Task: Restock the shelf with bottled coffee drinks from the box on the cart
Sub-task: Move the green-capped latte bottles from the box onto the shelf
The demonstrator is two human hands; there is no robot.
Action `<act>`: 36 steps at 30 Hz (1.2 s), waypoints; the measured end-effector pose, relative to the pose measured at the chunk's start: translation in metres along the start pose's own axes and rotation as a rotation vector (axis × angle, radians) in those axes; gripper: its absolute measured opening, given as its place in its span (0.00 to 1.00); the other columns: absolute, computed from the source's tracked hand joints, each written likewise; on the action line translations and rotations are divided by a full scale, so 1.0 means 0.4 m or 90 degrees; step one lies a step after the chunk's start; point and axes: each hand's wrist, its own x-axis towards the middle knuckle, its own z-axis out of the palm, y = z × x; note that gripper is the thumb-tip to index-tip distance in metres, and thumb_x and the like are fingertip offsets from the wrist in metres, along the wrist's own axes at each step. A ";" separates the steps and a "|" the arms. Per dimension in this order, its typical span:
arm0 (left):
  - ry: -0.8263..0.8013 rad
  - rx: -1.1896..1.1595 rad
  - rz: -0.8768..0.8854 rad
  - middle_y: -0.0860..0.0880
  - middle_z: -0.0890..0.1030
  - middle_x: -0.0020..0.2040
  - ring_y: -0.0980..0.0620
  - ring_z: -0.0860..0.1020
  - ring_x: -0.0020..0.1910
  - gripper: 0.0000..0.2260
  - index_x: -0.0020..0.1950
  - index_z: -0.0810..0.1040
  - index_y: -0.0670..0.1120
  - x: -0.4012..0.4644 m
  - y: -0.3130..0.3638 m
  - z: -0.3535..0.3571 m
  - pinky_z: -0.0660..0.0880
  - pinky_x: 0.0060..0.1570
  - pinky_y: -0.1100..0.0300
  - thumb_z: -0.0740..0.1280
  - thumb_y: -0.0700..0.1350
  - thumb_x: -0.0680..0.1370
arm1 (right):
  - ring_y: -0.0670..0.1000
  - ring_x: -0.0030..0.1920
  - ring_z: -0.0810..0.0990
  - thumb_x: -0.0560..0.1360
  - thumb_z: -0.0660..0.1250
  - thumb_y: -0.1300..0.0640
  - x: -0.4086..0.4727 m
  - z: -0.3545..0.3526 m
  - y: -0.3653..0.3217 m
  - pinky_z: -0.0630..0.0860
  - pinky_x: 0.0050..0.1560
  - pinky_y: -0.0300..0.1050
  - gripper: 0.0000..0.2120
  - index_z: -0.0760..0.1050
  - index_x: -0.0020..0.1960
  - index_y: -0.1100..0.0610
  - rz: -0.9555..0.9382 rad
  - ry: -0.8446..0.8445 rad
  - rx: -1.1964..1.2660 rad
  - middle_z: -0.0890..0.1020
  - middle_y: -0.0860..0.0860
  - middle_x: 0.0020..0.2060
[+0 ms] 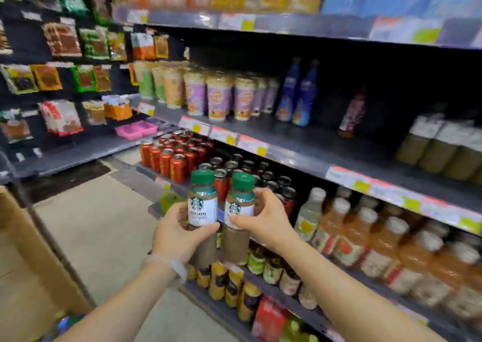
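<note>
2 coffee bottles (202,211), 2 hands (180,233).

Dark grey metal shelving (307,143) along the right, price tags on its edges. Black pegboard wall (15,41) at left hung with packets. Pale speckled floor (99,224) below.

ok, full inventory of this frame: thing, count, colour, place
coffee bottles: two, green caps, brown drink, one per hand, in front of the shelves
cups: a row, purple and orange, middle shelf left
blue bottles: two, middle shelf
dark bottle: one, middle shelf
red cans: a block, lower shelf left
orange drink bottles: many, white caps, lower shelf right
cardboard box: one, brown, bottom left
left hand: grips the left bottle
right hand: grips the right bottle
</note>
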 end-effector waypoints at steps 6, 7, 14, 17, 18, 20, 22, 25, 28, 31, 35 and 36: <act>-0.120 -0.001 0.131 0.58 0.79 0.43 0.55 0.79 0.44 0.19 0.46 0.74 0.54 -0.048 0.171 0.350 0.75 0.44 0.62 0.79 0.42 0.63 | 0.43 0.42 0.77 0.64 0.76 0.65 -0.079 -0.402 -0.018 0.74 0.48 0.38 0.23 0.69 0.52 0.54 -0.027 0.160 -0.023 0.77 0.44 0.42; -0.137 -0.001 0.146 0.56 0.80 0.44 0.54 0.79 0.44 0.19 0.47 0.74 0.53 -0.061 0.203 0.399 0.75 0.45 0.60 0.79 0.43 0.62 | 0.42 0.42 0.77 0.64 0.76 0.64 -0.094 -0.462 -0.024 0.75 0.47 0.36 0.23 0.69 0.53 0.54 -0.034 0.188 -0.035 0.77 0.43 0.43; -0.213 -0.046 0.222 0.59 0.77 0.45 0.60 0.76 0.44 0.22 0.52 0.72 0.52 -0.112 0.380 0.653 0.73 0.45 0.63 0.79 0.46 0.63 | 0.41 0.42 0.72 0.66 0.75 0.58 -0.164 -0.771 -0.073 0.70 0.40 0.32 0.24 0.65 0.55 0.51 -0.053 0.323 -0.117 0.71 0.38 0.42; -0.223 -0.055 0.244 0.57 0.78 0.46 0.56 0.77 0.47 0.22 0.53 0.73 0.51 -0.101 0.429 0.722 0.74 0.47 0.62 0.79 0.47 0.64 | 0.38 0.40 0.71 0.67 0.75 0.58 -0.169 -0.857 -0.079 0.69 0.37 0.31 0.23 0.63 0.53 0.50 -0.059 0.368 -0.120 0.70 0.38 0.41; -0.226 -0.057 0.250 0.57 0.78 0.47 0.55 0.77 0.49 0.23 0.53 0.73 0.51 -0.092 0.443 0.742 0.75 0.49 0.59 0.79 0.47 0.63 | 0.37 0.39 0.71 0.67 0.75 0.58 -0.169 -0.880 -0.082 0.69 0.36 0.30 0.23 0.63 0.52 0.50 -0.061 0.383 -0.123 0.70 0.38 0.41; -0.233 -0.062 0.261 0.58 0.77 0.46 0.54 0.78 0.49 0.23 0.52 0.72 0.52 -0.072 0.467 0.781 0.75 0.50 0.58 0.79 0.47 0.63 | 0.37 0.40 0.71 0.67 0.76 0.58 -0.159 -0.919 -0.081 0.69 0.37 0.30 0.24 0.64 0.53 0.50 -0.062 0.413 -0.130 0.71 0.40 0.42; -0.237 -0.061 0.271 0.61 0.76 0.44 0.55 0.77 0.48 0.22 0.52 0.72 0.52 -0.052 0.487 0.816 0.74 0.49 0.59 0.79 0.48 0.63 | 0.39 0.42 0.73 0.66 0.76 0.58 -0.141 -0.950 -0.076 0.71 0.41 0.31 0.25 0.66 0.56 0.52 -0.063 0.443 -0.135 0.73 0.42 0.44; -0.245 -0.058 0.279 0.61 0.75 0.43 0.54 0.77 0.48 0.24 0.53 0.71 0.52 -0.018 0.499 0.863 0.75 0.50 0.57 0.79 0.49 0.63 | 0.46 0.49 0.76 0.65 0.77 0.57 -0.105 -0.989 -0.059 0.75 0.50 0.40 0.30 0.67 0.63 0.56 -0.047 0.478 -0.139 0.75 0.46 0.48; -0.261 -0.053 0.271 0.59 0.76 0.44 0.53 0.78 0.49 0.24 0.53 0.71 0.53 0.023 0.501 0.906 0.77 0.52 0.52 0.79 0.49 0.63 | 0.50 0.52 0.77 0.65 0.77 0.57 -0.060 -1.024 -0.038 0.77 0.54 0.46 0.32 0.67 0.64 0.57 -0.020 0.497 -0.136 0.77 0.50 0.53; -0.267 -0.048 0.264 0.57 0.77 0.45 0.52 0.78 0.49 0.24 0.53 0.71 0.52 0.063 0.506 0.941 0.76 0.52 0.53 0.79 0.49 0.63 | 0.51 0.52 0.79 0.63 0.78 0.58 -0.009 -1.053 -0.009 0.78 0.55 0.50 0.33 0.68 0.64 0.58 0.007 0.516 -0.136 0.79 0.52 0.53; -0.272 -0.054 0.258 0.58 0.76 0.45 0.55 0.76 0.47 0.25 0.57 0.73 0.49 0.113 0.508 0.981 0.74 0.49 0.58 0.79 0.49 0.64 | 0.49 0.45 0.79 0.63 0.78 0.62 0.054 -1.074 0.018 0.78 0.49 0.46 0.27 0.70 0.57 0.60 0.007 0.530 -0.126 0.80 0.53 0.47; -0.274 -0.053 0.260 0.59 0.75 0.43 0.55 0.76 0.46 0.25 0.56 0.73 0.49 0.124 0.508 0.991 0.73 0.48 0.59 0.79 0.48 0.63 | 0.48 0.44 0.78 0.63 0.77 0.62 0.068 -1.074 0.022 0.77 0.48 0.45 0.26 0.69 0.56 0.58 0.009 0.528 -0.124 0.79 0.50 0.45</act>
